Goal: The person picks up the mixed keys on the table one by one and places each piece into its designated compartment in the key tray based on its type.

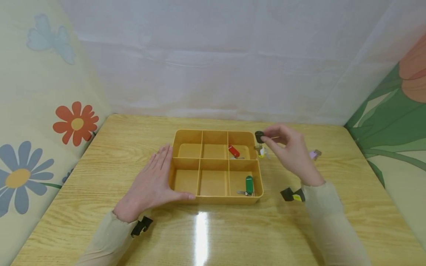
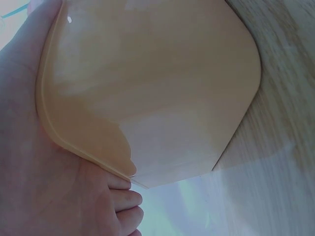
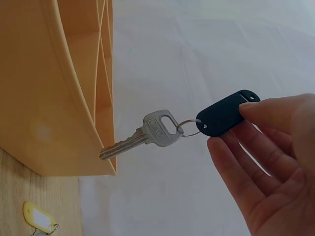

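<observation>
A yellow-orange divided box [image 1: 216, 200] sits on the wooden table. My left hand [image 1: 153, 181] lies against its left end, fingers straight along the wall and thumb on the front rim; the box's outer wall [image 2: 157, 88] fills much of the left wrist view. Thumb and fingers of my right hand [image 1: 287, 147] pinch the dark tag [image 3: 224, 115] of a key, just off the box's back right corner. The silver key [image 3: 160, 130] dangles by its ring, its tip overlapping the box rim in the right wrist view. A red-tagged key [image 1: 234, 151] and a green-tagged key [image 1: 249, 184] lie in the two right compartments.
A yellow-tagged key [image 3: 39, 217] lies on the table beside the box's right end. Farther right, partly behind the right hand, is a purple-tagged key [image 1: 313, 154]. A pale cloth [image 1: 213, 81] hangs behind the table, with flower-patterned panels on both sides.
</observation>
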`<state>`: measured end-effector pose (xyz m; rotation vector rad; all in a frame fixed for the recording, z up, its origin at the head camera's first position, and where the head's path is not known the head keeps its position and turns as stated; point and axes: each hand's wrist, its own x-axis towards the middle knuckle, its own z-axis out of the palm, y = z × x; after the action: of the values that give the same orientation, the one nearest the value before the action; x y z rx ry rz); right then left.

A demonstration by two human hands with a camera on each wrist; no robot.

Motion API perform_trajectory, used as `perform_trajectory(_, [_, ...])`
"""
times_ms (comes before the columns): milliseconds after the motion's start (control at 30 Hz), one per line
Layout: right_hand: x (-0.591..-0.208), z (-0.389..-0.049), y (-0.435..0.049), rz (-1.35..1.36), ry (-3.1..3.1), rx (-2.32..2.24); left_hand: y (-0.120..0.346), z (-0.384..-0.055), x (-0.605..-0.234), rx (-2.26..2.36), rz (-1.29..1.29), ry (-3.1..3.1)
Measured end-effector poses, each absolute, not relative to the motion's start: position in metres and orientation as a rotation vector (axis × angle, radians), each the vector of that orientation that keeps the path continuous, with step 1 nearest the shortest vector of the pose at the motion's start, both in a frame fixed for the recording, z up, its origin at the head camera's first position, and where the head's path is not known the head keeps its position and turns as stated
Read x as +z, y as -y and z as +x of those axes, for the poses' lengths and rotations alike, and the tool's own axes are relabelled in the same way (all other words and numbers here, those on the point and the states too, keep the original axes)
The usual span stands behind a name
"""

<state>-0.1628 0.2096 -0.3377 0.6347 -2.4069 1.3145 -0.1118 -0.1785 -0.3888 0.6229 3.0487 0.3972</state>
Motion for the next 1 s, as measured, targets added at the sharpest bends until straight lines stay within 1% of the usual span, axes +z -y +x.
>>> perform_trajectory(1000, [-0.334,-0.159,-0.195,0.755,2.352,1.374,0.178,-0.111,-0.389,0.383,0.616,-3.04])
